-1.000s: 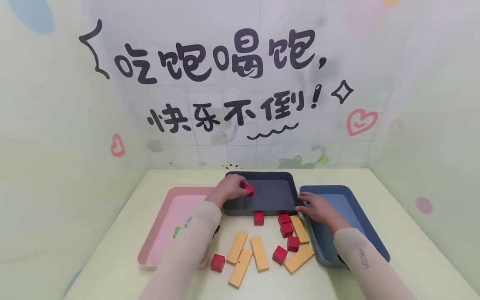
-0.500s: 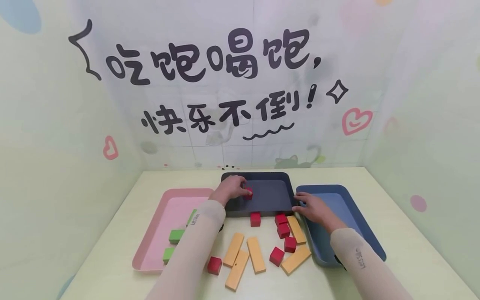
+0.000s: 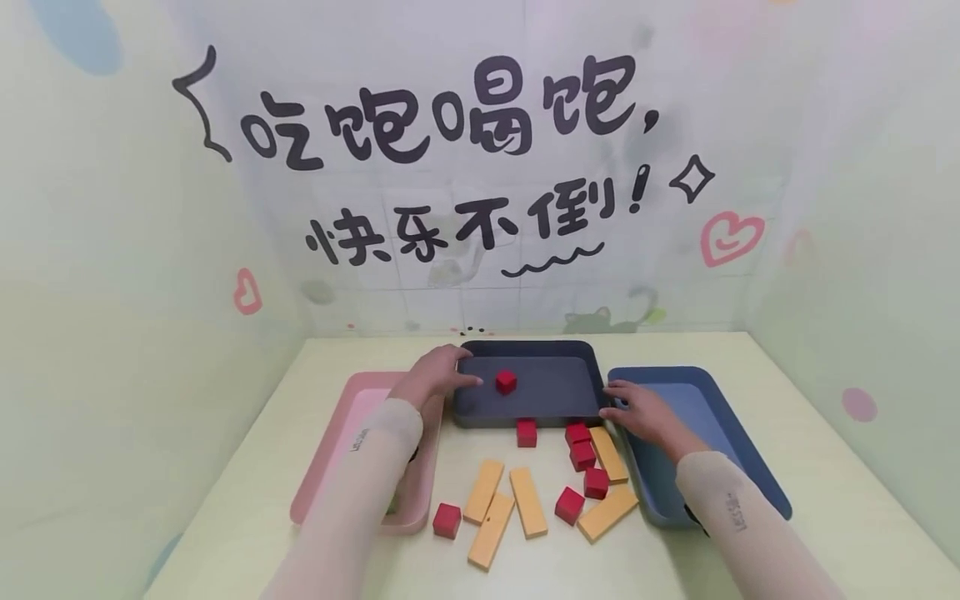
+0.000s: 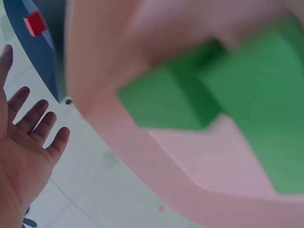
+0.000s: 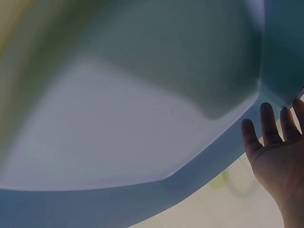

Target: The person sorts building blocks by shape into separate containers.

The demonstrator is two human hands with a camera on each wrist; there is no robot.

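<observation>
A red cube (image 3: 506, 382) lies inside the dark grey tray (image 3: 555, 402) at the back. My left hand (image 3: 433, 375) is at that tray's left end, fingers spread and holding nothing; the left wrist view shows the same hand (image 4: 26, 147) with its palm bare. At the tray's right end is my right hand (image 3: 640, 412), its fingertips right at the rim. In the right wrist view its fingers (image 5: 268, 124) are extended beside the blue tray (image 5: 118, 204). Several more red cubes (image 3: 570, 505) lie on the table in front, among several yellow wooden blocks (image 3: 528, 502).
A pink tray (image 3: 424, 492) stands on the left, partly covered by my left sleeve; green blocks (image 4: 166, 99) lie in it. To the right is the blue tray (image 3: 742, 467), under my right forearm. A printed wall (image 3: 517, 300) closes off the table's back.
My left hand has let go of the red cube in the dark grey tray and drawn back to the left. The right hand stays by the tray's right end.
</observation>
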